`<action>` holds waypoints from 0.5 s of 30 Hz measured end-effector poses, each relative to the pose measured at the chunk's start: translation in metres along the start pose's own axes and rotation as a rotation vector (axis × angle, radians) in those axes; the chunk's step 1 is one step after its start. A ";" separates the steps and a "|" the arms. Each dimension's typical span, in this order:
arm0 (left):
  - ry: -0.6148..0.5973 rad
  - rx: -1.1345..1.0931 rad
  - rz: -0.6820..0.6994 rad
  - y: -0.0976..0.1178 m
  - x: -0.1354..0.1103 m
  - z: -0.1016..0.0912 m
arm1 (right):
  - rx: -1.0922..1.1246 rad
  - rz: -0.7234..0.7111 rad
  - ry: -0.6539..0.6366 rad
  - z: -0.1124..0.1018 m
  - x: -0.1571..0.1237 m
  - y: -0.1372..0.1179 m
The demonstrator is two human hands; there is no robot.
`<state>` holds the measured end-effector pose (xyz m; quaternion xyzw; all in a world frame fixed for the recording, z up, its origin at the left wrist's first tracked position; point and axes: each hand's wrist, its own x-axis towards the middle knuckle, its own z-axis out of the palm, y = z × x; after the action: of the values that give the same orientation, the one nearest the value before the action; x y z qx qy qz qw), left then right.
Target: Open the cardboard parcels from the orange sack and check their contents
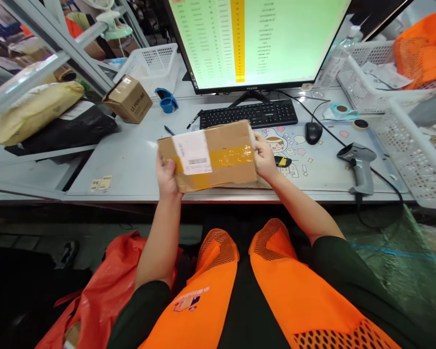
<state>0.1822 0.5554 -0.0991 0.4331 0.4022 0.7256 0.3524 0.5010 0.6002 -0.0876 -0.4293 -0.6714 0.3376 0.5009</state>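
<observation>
A brown cardboard box [228, 167] is held up over the front edge of the desk, slightly tilted. Shiny yellow tape runs along its facing side, and a white shipping label [193, 152] with a barcode is stuck toward its left end. My left hand [167, 177] grips the box's left end, thumb on the front face. At the opposite end, my right hand [265, 157] is wrapped around the edge, with its fingers partly hidden behind the box. Close to my right hand, a dark object with a yellow part [283, 161] lies on the desk mat.
Behind the box are a keyboard [249, 114] and a monitor [269, 43]. A mouse [313, 132], a corded barcode scanner [359, 167] and white baskets [414, 145] stand to the right. On the left are a small carton [129, 99], a blue cup [167, 102] and wrapped parcels [63, 128].
</observation>
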 end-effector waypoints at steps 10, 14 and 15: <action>0.072 -0.055 -0.080 -0.003 0.002 -0.136 | 0.064 0.368 0.028 -0.002 0.014 0.037; 0.079 0.013 -0.044 0.002 -0.009 -0.155 | -0.142 0.252 0.048 -0.002 0.004 0.041; 0.062 0.042 -0.047 0.006 -0.012 -0.160 | -0.224 0.177 0.093 -0.004 0.001 0.038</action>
<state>0.0397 0.4978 -0.1459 0.4080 0.4383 0.7217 0.3473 0.5135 0.6168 -0.1194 -0.5554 -0.6404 0.2829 0.4487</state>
